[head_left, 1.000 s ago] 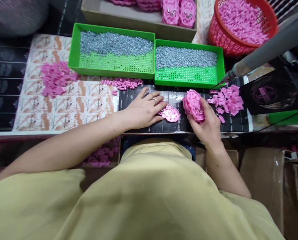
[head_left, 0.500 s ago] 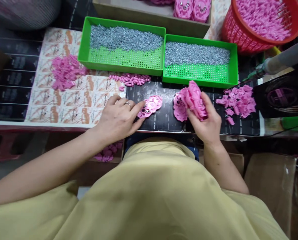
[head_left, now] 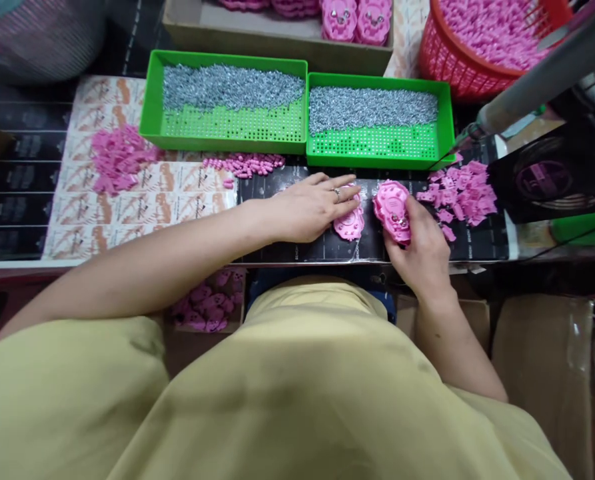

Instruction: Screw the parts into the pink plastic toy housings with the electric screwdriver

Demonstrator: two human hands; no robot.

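My left hand (head_left: 311,205) lies palm down with its fingers stretched over a pink animal-face-shaped plastic casing (head_left: 348,225) on the black table covering. Its fingertips hide the casing's upper part. My right hand (head_left: 421,248) grips a stack of similar pink plastic casings (head_left: 393,208), just to the right of that one. The top casing of the stack faces up and shows small shiny metal bits. Small loose pink parts (head_left: 466,192) lie in a heap beyond my right fingers. Short pink pegs (head_left: 250,164) are scattered behind my left forearm.
Two green perforated trays (head_left: 304,143) of small metal pieces stand behind my hands. Farther back are a cardboard box (head_left: 277,50) of pink casings and a red basket (head_left: 434,57) of pink pieces. A tool with a thin shaft (head_left: 497,110) slants in from the right. More pink parts (head_left: 120,157) lie left.
My left hand has moved right, from one pink casing to another nearer my right hand. The stack in my right hand has turned and lowered, now face up. The view has shifted slightly.
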